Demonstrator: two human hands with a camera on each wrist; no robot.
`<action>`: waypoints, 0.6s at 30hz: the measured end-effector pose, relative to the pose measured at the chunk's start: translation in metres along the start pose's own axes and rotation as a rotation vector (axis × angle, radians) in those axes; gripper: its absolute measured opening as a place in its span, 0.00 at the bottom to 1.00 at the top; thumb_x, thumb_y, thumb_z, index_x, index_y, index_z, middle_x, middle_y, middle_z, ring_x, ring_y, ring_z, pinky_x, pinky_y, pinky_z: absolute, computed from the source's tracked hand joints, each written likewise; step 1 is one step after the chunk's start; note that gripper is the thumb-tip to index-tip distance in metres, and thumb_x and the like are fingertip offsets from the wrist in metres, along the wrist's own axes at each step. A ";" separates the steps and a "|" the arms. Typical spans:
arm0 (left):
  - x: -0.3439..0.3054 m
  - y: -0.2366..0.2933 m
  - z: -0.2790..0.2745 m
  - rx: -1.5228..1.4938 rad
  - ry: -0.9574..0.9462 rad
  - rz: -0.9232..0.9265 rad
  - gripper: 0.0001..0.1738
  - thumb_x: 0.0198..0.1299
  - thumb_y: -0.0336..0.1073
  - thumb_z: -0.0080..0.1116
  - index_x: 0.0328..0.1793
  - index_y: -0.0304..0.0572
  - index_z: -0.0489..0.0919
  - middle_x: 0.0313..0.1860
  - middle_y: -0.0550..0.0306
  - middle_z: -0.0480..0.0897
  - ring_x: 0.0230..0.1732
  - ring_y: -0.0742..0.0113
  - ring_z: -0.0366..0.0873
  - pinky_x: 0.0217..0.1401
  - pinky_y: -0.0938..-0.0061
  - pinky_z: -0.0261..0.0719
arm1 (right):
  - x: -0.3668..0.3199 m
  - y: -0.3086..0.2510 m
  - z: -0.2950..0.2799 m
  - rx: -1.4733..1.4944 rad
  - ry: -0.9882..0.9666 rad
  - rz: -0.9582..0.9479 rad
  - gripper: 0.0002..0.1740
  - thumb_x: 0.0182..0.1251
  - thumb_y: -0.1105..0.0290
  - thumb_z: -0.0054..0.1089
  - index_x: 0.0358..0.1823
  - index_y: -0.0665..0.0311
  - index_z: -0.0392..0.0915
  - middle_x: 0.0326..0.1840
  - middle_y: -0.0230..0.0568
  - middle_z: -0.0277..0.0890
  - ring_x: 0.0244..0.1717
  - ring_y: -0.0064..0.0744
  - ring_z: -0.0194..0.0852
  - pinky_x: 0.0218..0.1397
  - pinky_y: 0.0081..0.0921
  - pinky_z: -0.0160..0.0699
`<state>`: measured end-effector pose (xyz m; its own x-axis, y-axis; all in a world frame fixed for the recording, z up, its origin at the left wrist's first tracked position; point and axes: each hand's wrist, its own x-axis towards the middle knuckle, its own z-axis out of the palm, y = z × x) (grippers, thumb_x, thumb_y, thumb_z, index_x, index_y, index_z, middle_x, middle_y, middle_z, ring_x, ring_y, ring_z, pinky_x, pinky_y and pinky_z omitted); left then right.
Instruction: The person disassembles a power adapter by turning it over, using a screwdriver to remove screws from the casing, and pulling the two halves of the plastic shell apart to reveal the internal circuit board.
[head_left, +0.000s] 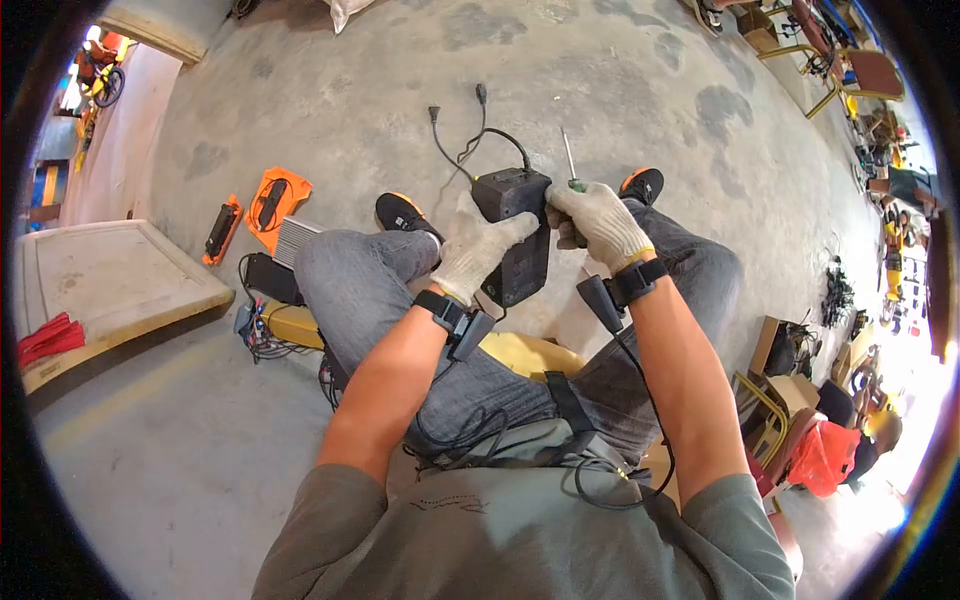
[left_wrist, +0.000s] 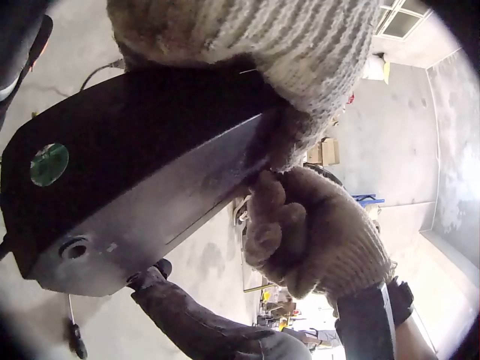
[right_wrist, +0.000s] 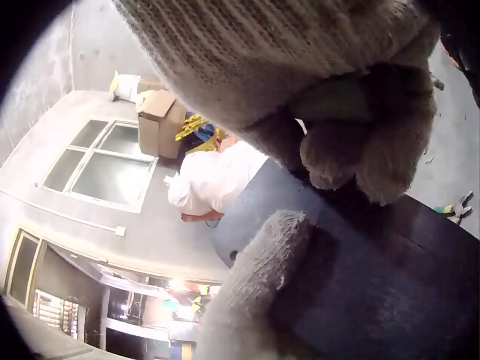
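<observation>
A black box-shaped device [head_left: 518, 255] is held up between the person's knees, with cables leaving its far end. The gloved left hand [head_left: 478, 245] grips it from the left side, its thumb lying across the top face. At the device's right edge, the gloved right hand [head_left: 602, 225] has its fingers curled round the green handle of a screwdriver [head_left: 571, 160], whose shaft points away from the person. In the left wrist view, a round green sticker [left_wrist: 49, 165] and a hole show on the device [left_wrist: 150, 187]. The right wrist view shows the green handle [right_wrist: 330, 101] partly hidden inside the glove.
Two plugs [head_left: 434, 115] lie on the concrete floor beyond the device. Orange parts [head_left: 275, 205], a finned metal piece [head_left: 297, 240] and wires are at the left, near a low pale table [head_left: 130, 270]. Chairs [head_left: 868, 75] and boxes line the right side.
</observation>
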<state>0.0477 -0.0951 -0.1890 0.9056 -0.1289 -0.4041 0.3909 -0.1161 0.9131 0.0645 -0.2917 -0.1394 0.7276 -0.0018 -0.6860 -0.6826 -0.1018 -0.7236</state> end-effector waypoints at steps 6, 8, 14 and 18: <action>0.003 -0.007 0.001 0.053 -0.002 -0.026 0.35 0.54 0.39 0.81 0.68 0.35 0.82 0.55 0.50 0.91 0.53 0.62 0.89 0.60 0.66 0.87 | 0.005 0.008 -0.004 0.004 -0.008 0.021 0.15 0.71 0.60 0.67 0.33 0.65 0.82 0.27 0.34 0.79 0.26 0.27 0.76 0.30 0.31 0.82; 0.004 -0.013 0.002 0.081 0.011 -0.018 0.35 0.54 0.39 0.81 0.68 0.35 0.82 0.55 0.50 0.91 0.53 0.62 0.89 0.60 0.66 0.87 | 0.004 0.009 -0.004 0.042 -0.010 0.029 0.15 0.71 0.60 0.67 0.33 0.65 0.81 0.28 0.34 0.78 0.27 0.27 0.77 0.31 0.31 0.83; -0.006 0.018 0.000 0.045 -0.014 -0.015 0.34 0.55 0.37 0.81 0.68 0.34 0.82 0.55 0.51 0.91 0.53 0.63 0.89 0.59 0.66 0.87 | 0.001 0.012 -0.002 0.008 0.021 -0.035 0.14 0.71 0.60 0.68 0.37 0.65 0.81 0.30 0.33 0.78 0.27 0.25 0.76 0.33 0.27 0.83; -0.004 0.017 -0.005 -0.050 0.016 0.010 0.32 0.58 0.38 0.81 0.67 0.35 0.82 0.55 0.53 0.90 0.52 0.65 0.88 0.58 0.67 0.87 | -0.005 0.019 -0.007 0.059 0.016 -0.040 0.14 0.71 0.60 0.67 0.40 0.65 0.81 0.32 0.32 0.78 0.28 0.23 0.76 0.34 0.26 0.83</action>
<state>0.0517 -0.0920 -0.1713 0.9118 -0.1137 -0.3946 0.3894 -0.0658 0.9187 0.0482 -0.3002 -0.1493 0.7550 -0.0148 -0.6556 -0.6555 -0.0436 -0.7539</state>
